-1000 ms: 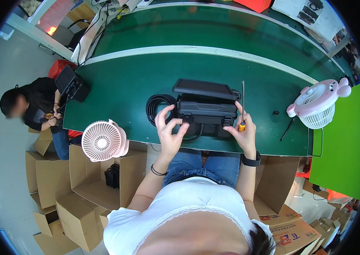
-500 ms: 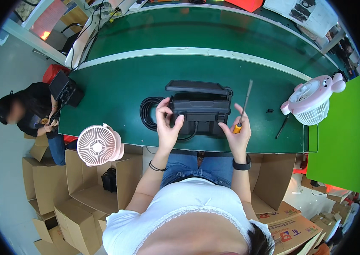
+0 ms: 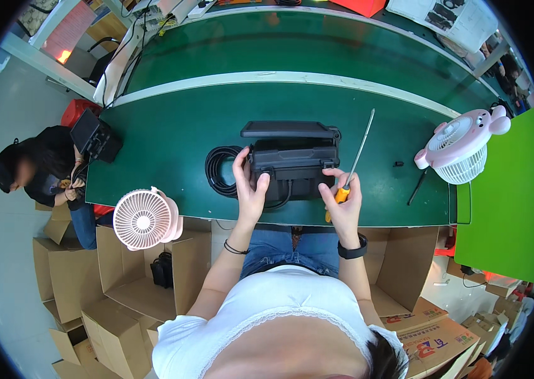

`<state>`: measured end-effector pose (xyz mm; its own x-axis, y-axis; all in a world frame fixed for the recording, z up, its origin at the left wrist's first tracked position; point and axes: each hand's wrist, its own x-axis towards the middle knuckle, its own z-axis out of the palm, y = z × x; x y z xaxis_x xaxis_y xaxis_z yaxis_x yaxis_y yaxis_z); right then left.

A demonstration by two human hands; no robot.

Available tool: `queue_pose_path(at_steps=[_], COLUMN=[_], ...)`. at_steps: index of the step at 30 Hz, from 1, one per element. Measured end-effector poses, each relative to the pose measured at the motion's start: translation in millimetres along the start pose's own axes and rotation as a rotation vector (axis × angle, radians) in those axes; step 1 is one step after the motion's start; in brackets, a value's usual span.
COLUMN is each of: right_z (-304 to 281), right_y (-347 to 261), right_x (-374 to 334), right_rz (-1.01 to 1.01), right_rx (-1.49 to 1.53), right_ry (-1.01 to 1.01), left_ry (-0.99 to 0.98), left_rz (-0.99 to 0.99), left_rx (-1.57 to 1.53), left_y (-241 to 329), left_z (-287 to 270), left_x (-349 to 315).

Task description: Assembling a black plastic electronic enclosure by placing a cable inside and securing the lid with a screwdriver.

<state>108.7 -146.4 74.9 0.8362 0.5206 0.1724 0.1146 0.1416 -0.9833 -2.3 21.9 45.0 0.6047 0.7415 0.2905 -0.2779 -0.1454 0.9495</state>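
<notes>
A black hard-shell box [image 3: 295,158] rests on the green workbench near me, its lid [image 3: 289,129] raised along the far side. My left hand [image 3: 251,192] grips the box's left side, thumb on the front and fingers along the edge. In my right hand [image 3: 345,205] is a screwdriver [image 3: 342,193] with a yellow handle, its long shaft slanting up and away to the right. The thumb and index finger of that hand are at the box's front right corner, by a latch. A coiled black cable [image 3: 219,172] lies left of the box, and a cable end runs down its front.
A pink fan [image 3: 144,219] stands at the bench's near left, another pink fan [image 3: 462,145] at the right. A small black part [image 3: 398,164] and a thin black rod [image 3: 417,188] lie between box and right fan. Cardboard boxes [image 3: 131,278] fill the floor; a co-worker [image 3: 52,161] sits left.
My right hand has turned and closed in on the box's right corner. The screwdriver now leans more to the right, its handle lower in my palm. My left hand keeps its hold.
</notes>
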Motion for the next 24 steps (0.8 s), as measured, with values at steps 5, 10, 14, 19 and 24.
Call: queue_pose_path(at_steps=[5,10,14,19,24], right_z=[7.9,4.6,5.1,3.2,-24.4], right_y=[-4.4,-6.0,5.1,-2.0,39.9], right_x=[4.2,16.3,17.8,22.8,24.7], right_rz=[0.067,0.118,0.110,-0.062,0.082], right_rx=[0.025,-0.137,-0.211,-0.488,-0.204], right_ry=[0.069,0.040,0.138,0.194,-0.106], left_ry=[-0.019,-0.026,-0.043,-0.041,-0.020], left_rz=[-0.045,0.003,-0.055,-0.048,-0.016], left_rx=[-0.008,0.011,-0.058,-0.090,-0.083], left_y=[-3.4,-10.1,-9.7,-5.2,-2.6], left_z=[0.4,-3.8,-5.7,-9.5,-8.8], left_x=[2.3,3.2,4.5,6.9,2.4])
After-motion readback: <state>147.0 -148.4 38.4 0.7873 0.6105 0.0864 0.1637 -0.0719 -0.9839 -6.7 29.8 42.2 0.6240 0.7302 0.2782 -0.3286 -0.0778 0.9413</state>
